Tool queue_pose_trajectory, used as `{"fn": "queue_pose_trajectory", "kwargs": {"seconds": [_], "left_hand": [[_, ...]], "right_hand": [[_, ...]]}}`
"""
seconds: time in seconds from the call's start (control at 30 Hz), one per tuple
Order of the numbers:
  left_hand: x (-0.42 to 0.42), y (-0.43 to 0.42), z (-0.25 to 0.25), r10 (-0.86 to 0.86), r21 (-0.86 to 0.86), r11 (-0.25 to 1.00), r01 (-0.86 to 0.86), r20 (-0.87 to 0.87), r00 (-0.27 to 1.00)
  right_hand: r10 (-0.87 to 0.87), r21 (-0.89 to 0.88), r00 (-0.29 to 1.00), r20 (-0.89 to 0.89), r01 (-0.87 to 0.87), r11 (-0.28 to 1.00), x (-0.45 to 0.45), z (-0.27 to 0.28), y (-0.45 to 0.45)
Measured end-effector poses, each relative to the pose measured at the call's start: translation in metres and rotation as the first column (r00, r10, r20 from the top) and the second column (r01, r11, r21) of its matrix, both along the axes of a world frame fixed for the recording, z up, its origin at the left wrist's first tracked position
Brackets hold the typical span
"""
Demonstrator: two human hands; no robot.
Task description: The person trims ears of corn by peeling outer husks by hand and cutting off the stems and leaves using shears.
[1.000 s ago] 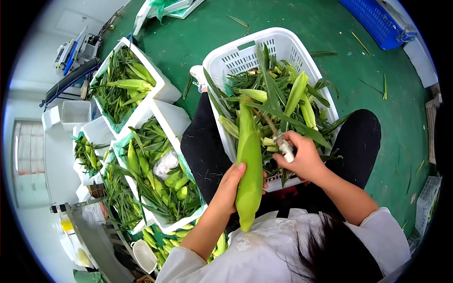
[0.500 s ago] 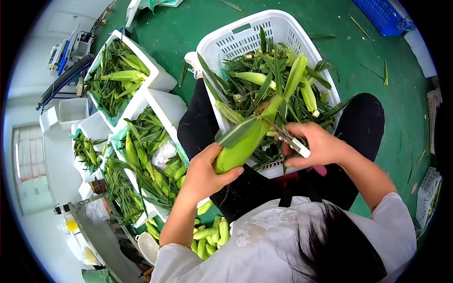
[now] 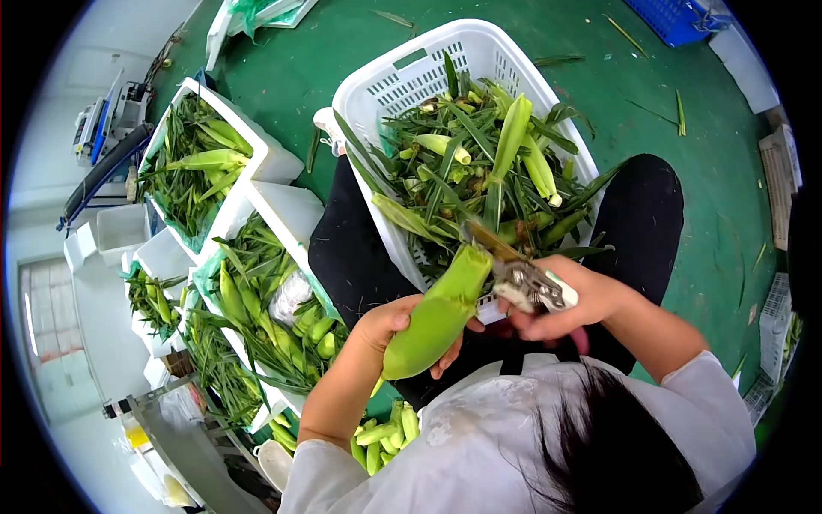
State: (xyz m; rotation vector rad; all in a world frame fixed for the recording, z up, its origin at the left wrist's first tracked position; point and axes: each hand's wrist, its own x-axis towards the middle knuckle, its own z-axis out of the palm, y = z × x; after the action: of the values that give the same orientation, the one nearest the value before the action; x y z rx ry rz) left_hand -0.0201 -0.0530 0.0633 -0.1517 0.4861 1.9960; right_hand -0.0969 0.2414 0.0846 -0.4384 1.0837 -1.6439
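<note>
"Green floor [image 3: 287, 64] all around, strewn with a few stray leaves. What stands on it?"

"White foam boxes [image 3: 278, 163] along the left, filled with leafy green ears, and a blue crate [image 3: 672, 24] at the upper right. Straight ahead, between the knees of the seated person, is a white basket [image 3: 473, 56] with slotted walls."

"And inside that?"

"Loose husks and long leaves [image 3: 512, 141], heaped up, some of them leaning over the rim."

"Where's the ear they're working on?"

"That ear of corn [image 3: 432, 330] is at the near edge of the basket, in front of the shirt, tilted with its narrower end up and to the right."

"Who has hold of it?"

"The left hand [image 3: 385, 325]. It grips the lower part from the side, and the fingertips show beyond the far edge."

"What about the right hand [image 3: 591, 295]?"

"Closed around a metal cutting tool [image 3: 524, 284] with a white end. Its blade lies right by the top of the ear; I can't tell whether they touch."

"Anything below?"

"Smaller green ears [image 3: 390, 435], piled on the floor beside the left forearm."
</note>
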Motion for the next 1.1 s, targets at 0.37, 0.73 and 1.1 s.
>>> {"fn": "queue_pose_trajectory", "kwargs": {"seconds": [0.37, 0.73, 1.1], "left_hand": [[-0.007, 0.02, 0.024, -0.146, -0.59, 0.445, -0.674, -0.79, 0.596], [-0.014, 0.024, 0.027, -0.671, -0.444, 0.022, -0.896, -0.671, 0.316], [0.007, 0.028, 0.02, -0.06, -0.477, 0.118, -0.871, -0.879, 0.473]], "right_hand": [[-0.508, 0.211, 0.837, 0.202, 0.469, 0.857, 0.024, 0.033, -0.028], [-0.378, 0.173, 0.878, -0.294, 0.438, 0.882, 0.004, 0.034, -0.048], [-0.531, 0.242, 0.846, -0.033, 0.523, 0.818, 0.03, 0.031, -0.065]]}}
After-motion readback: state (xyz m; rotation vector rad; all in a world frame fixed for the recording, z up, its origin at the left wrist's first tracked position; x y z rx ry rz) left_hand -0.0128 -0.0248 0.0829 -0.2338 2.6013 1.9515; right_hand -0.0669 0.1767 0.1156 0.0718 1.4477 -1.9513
